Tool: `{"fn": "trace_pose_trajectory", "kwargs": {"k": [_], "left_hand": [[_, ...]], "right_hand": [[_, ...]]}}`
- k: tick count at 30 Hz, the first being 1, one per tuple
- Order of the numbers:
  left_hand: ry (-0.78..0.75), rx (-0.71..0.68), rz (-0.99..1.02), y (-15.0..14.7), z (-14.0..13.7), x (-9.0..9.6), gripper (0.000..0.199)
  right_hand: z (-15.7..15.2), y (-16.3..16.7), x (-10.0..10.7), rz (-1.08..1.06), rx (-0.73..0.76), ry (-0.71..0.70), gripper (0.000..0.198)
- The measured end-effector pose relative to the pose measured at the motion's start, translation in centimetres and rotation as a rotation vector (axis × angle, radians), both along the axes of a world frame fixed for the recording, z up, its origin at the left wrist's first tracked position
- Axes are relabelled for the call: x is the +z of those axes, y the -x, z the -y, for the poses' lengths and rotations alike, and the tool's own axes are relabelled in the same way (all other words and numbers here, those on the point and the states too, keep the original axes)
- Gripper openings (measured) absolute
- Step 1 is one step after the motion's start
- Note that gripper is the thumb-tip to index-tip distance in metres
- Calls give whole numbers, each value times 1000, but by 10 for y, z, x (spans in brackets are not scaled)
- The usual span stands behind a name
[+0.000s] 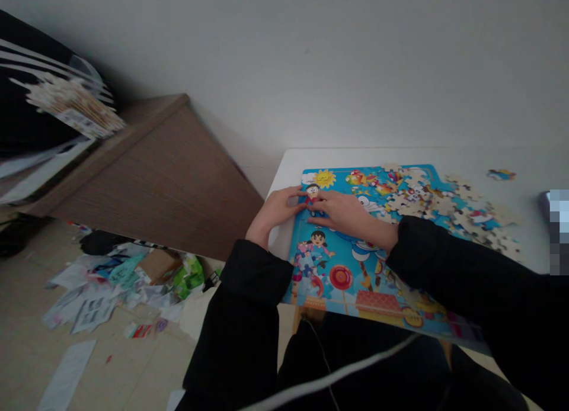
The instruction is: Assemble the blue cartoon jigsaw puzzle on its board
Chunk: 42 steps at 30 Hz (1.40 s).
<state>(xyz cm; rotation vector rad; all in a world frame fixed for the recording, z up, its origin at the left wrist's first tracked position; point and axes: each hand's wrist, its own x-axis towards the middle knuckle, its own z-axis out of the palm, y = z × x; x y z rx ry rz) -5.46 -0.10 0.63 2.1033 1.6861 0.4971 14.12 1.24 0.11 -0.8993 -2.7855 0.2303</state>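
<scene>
On a white table lies a jigsaw puzzle [329, 292] in its blue cartoon tray, partly put together along the left side and bottom. My left hand [281, 209] is at the tray's upper left edge, thumb and forefinger apart and touching the left of a puzzle piece [312, 192] with a boy in red on it. From the right, my right hand [344, 212] reaches in with bent fingers closed at the same piece, partly covering it. Loose puzzle pieces [409, 201] are heaped on the tray's upper right, many with their plain backs up.
More loose pieces [484, 218] spread over the white table [471, 159] to the right, with a small cluster [501, 174] apart. A wooden cabinet [160, 168] stands left, holding a bundle of cotton swabs [73, 103]. Papers and bags [120, 275] litter the floor. A white cable [338, 372] crosses below.
</scene>
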Motion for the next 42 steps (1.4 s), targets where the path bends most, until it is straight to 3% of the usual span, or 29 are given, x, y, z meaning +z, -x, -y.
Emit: {"fn": "trace_pose_trajectory", "kwargs": {"k": [3, 7, 12, 14, 17, 23, 27, 35, 42], "left_hand": [[3, -21, -8, 1, 0, 0, 32], [-12, 0, 0, 2, 0, -1, 30], [-23, -19, 26, 4, 1, -2, 35], [-24, -29, 30, 4, 0, -2, 38], [-24, -44, 19, 5, 0, -1, 36], [-40, -73, -24, 4, -2, -1, 31], [-48, -83, -42, 3, -1, -1, 32], [-73, -104, -61, 1, 0, 0, 33], [-92, -110, -81, 0, 0, 0, 33]], "right_hand": [[1, -1, 3, 16, 20, -12, 38], [-8, -5, 7, -45, 32, 102, 37], [-25, -28, 33, -173, -38, 207, 38], [-29, -42, 46, -128, -63, 228, 38], [-27, -64, 57, -1, 23, 269, 33], [-6, -81, 40, 143, 140, 168, 31], [-1, -81, 29, 113, 167, 150, 33], [-15, -90, 31, -4, 90, 345, 17], [-30, -103, 37, -65, 1, 412, 26]]}}
